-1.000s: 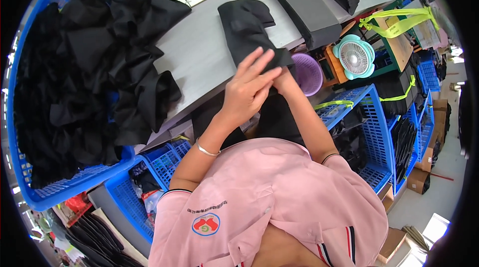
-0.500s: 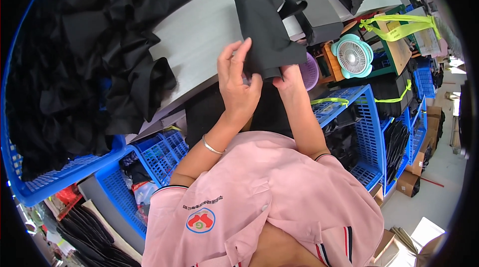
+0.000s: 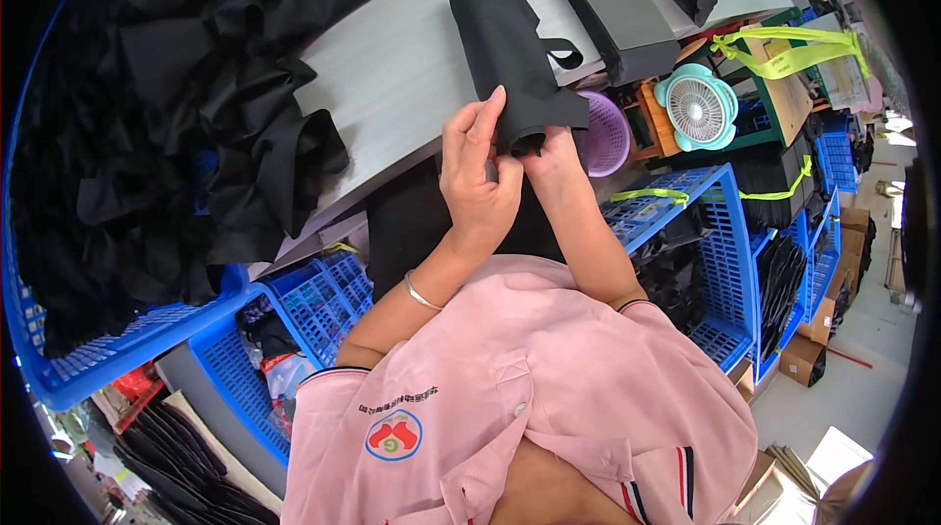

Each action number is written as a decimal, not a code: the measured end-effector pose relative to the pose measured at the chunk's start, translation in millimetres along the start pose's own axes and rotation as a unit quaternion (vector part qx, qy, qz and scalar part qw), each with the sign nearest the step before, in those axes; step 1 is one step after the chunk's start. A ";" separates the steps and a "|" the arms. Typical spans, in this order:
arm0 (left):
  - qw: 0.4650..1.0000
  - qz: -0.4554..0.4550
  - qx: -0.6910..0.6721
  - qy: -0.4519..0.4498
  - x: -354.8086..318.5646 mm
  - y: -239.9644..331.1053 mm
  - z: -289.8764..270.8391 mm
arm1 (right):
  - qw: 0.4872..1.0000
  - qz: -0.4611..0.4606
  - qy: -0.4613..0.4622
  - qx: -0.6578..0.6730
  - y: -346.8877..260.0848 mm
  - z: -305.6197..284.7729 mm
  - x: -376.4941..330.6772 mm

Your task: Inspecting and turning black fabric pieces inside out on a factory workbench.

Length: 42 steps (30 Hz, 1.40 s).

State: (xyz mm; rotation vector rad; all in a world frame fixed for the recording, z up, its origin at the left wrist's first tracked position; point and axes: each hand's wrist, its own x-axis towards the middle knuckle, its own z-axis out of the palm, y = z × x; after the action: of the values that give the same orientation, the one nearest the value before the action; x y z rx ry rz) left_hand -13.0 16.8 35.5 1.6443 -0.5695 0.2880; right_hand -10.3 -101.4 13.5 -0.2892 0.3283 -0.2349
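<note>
A long black fabric piece stretches from my hands over the grey tabletop, its near end curled into a roll. A black strap loop stands out from its right side. My left hand has its fingers along the left edge and its thumb at the rolled end, gripping lightly. At the lower right of the piece, my right hand is closed on the fabric, most of its fingers hidden by the cloth. A silver bangle circles my left wrist.
A blue crate heaped with black fabric fills the left. Stacked dark panels lie on the table. To the right are a purple basket, a teal fan and blue crates.
The fabric piece has shifted left, apart from the stacked panels, and its near end has curled more. The strap loop has dropped lower. Both hands have moved slightly, still on the fabric.
</note>
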 end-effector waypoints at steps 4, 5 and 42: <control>1.000 0.015 0.021 0.010 -2.8 -7.2 -2.2 | 0.999 0.028 0.020 0.031 4.1 8.1 2.3; 1.000 0.014 0.021 0.010 -3.3 -8.3 -2.4 | 0.999 0.028 0.020 0.031 5.8 7.2 3.3; 0.803 -0.492 -0.336 0.028 -32.4 -88.4 -5.1 | 0.291 -0.166 -0.019 -0.942 44.7 14.1 18.9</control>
State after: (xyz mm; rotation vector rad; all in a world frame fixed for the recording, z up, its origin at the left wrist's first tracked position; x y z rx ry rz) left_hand 6.2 34.2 -55.2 1.0285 0.2763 -0.5856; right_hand 20.0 -61.5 6.8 -2.8563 0.3327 -0.1144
